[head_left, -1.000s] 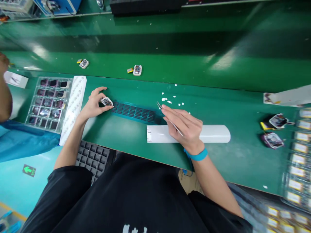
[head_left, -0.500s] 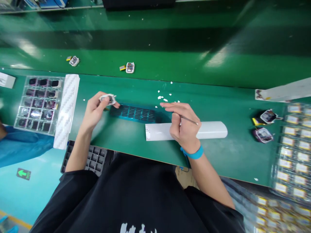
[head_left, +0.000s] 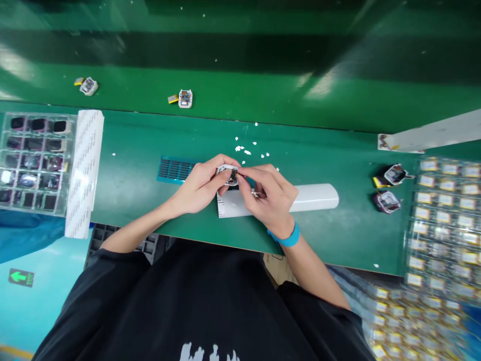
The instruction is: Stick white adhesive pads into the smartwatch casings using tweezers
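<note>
Head view. Hidden or unclear: most of the small white module (head_left: 227, 175) is covered by fingers; its dark inner parts are too small to read. The blue perforated strip (head_left: 176, 169) runs under the left hand (head_left: 201, 186). The clear tray (head_left: 32, 163) is cut off at the left edge; the packs at right are blurred.

Module: white-rimmed, dark centre, held above the green bench (head_left: 150, 200), just over a white sheet (head_left: 311, 198). Left hand pinches it; right hand (head_left: 268, 198) closes on its right edge, with a thin metal tool partly visible under the fingers.
</note>
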Motion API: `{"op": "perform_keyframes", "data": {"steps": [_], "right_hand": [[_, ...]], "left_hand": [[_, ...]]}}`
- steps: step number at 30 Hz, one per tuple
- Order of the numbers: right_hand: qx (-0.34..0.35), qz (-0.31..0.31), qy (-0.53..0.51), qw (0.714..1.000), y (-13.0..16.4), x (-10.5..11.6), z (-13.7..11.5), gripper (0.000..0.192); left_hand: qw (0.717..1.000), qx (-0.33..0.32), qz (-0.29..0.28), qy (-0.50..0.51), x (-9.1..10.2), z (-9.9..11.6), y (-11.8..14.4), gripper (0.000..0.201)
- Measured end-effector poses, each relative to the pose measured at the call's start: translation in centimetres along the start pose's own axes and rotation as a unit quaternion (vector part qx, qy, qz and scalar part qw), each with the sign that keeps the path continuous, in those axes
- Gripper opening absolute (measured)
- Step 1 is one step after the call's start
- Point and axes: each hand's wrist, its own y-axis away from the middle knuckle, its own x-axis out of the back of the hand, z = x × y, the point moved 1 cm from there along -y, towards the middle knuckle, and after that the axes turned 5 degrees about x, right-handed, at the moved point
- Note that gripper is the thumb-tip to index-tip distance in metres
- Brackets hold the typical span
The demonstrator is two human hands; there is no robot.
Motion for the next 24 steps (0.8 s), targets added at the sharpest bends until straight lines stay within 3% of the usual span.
{"op": "perform_keyframes", "data": {"steps": [9,13,15,19,24], "right_hand": [[0.060,-0.033,0.074,0.995,0.2,0.2,-0.1,0.015],[0.087,-0.091,0.087,0.988,0.5,0.4,0.5,0.020],[0.067,-0.109,0.041,0.991,0.5,0.4,0.7,0.020],[-0.007,-0.069,-0.068,0.995,0.2,0.1,0.7,0.017],[-0.025,-0.038,-0.056,0.997,0.0,-0.1,0.4,0.017]], "left_hand": [[0.992,-0.046,0.039,-0.113,-0.3,0.5,0.5,0.018],[0.985,-0.049,0.048,-0.158,-0.1,0.0,0.6,0.019],[0.985,-0.048,0.061,-0.152,0.2,-0.3,0.5,0.019],[0.987,-0.050,0.077,-0.134,0.7,-0.5,0.4,0.015],[0.989,-0.060,0.038,-0.133,0.5,-0.7,0.4,0.010]]}}
